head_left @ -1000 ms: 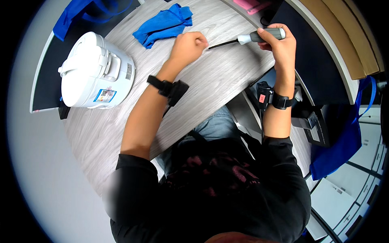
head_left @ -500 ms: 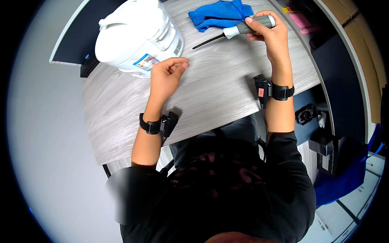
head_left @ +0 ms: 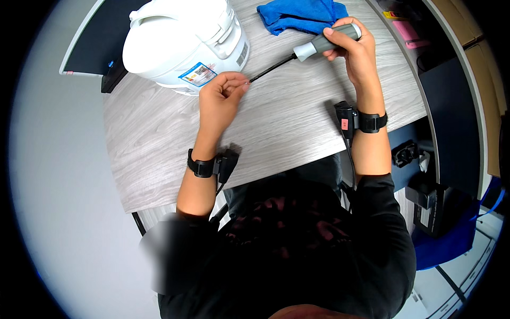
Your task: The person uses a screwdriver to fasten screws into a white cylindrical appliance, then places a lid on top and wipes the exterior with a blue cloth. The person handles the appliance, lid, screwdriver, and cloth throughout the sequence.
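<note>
My right hand (head_left: 355, 47) grips the grey handle of a screwdriver (head_left: 324, 41), its fingers wrapped round it. The long dark shaft points down and left toward my left hand (head_left: 220, 98). There the thumb and forefinger are pinched together, and the screwdriver's tip meets these fingertips. Whatever small thing the pinch may hold is too small to make out. Just beyond my left hand stands a white lidded container (head_left: 180, 45) with a carrying handle and a blue-edged label. A blue cloth (head_left: 297, 16) lies crumpled behind the screwdriver.
The pale wood-grain table (head_left: 297, 117) lies under both hands. A dark screen (head_left: 98, 34) stands at the far left. On the right are a shelf edge with a pink item (head_left: 406, 32), a dark panel (head_left: 451, 122) and cardboard boxes (head_left: 486, 80). Cables run from both wrist-worn devices.
The screwdriver has tilted and its tip has come down to my left fingertips, closing the gap between them. My view has shifted slightly.
</note>
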Motion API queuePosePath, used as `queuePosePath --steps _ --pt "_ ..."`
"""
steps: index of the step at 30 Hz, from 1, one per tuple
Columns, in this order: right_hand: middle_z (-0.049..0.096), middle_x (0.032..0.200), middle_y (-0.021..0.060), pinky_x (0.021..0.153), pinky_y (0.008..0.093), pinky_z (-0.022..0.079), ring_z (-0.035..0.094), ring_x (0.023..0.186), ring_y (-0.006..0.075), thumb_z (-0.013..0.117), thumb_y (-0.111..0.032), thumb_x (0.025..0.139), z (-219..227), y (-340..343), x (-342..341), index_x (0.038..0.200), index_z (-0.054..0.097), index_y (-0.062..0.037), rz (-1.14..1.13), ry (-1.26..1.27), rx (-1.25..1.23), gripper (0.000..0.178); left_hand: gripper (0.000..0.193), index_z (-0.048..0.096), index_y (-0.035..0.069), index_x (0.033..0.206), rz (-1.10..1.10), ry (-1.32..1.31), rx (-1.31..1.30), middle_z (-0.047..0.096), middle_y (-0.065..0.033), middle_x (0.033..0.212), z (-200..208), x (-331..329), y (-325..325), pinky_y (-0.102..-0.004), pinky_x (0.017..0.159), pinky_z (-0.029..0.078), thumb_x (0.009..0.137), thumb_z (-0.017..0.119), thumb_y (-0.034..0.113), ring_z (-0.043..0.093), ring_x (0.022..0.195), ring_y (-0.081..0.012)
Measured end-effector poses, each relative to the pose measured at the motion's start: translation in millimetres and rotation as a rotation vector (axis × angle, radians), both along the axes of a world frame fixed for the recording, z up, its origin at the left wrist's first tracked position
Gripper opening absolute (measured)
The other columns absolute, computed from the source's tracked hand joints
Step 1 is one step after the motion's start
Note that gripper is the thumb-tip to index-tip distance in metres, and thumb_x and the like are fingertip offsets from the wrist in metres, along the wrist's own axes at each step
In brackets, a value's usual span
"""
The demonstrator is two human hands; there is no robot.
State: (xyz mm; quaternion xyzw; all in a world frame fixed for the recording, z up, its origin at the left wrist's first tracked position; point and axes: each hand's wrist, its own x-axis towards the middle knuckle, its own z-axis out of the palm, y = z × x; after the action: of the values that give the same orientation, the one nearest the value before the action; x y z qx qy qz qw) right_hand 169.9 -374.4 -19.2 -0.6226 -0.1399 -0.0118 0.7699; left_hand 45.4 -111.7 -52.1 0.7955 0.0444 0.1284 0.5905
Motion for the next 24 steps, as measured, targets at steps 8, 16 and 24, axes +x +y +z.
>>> queuePosePath --steps 8,16,24 --pt "0.069 0.073 0.0112 0.05 0.0235 0.055 0.068 0.057 0.0153 0.083 -0.013 0.078 0.0 2.9 -1.3 0.09 0.064 -0.0041 0.025 -0.009 0.006 0.024 0.014 0.073 -0.002 0.1 0.018 0.013 0.148 0.069 0.0013 0.077 1.2 -1.8 -4.4 -0.0176 0.057 0.042 0.086 0.074 -0.004 0.053 0.063 -0.002" --pt "0.069 0.075 0.0119 0.052 0.0245 0.057 0.068 0.057 0.0159 0.083 -0.014 0.079 -4.5 2.5 1.0 0.09 0.065 -0.0051 0.085 -0.096 0.036 0.023 0.017 0.071 -0.003 0.104 0.014 -0.003 0.066 0.072 -0.0039 0.086 9.1 -3.5 -6.0 -0.0201 0.071 0.049 0.088 0.068 -0.009 0.062 0.078 -0.0072" --pt "0.069 0.075 0.0112 0.053 0.0251 0.055 0.069 0.058 0.0176 0.074 -0.011 0.087 -7.0 0.2 2.1 0.097 0.064 -0.0046 0.068 0.02 0.01 0.016 0.019 0.073 0.0 0.102 0.012 -0.087 0.264 0.051 0.0044 0.06 10.4 -1.8 -10.2 -0.0201 0.052 0.037 0.085 0.07 -0.008 0.042 0.054 -0.0036"
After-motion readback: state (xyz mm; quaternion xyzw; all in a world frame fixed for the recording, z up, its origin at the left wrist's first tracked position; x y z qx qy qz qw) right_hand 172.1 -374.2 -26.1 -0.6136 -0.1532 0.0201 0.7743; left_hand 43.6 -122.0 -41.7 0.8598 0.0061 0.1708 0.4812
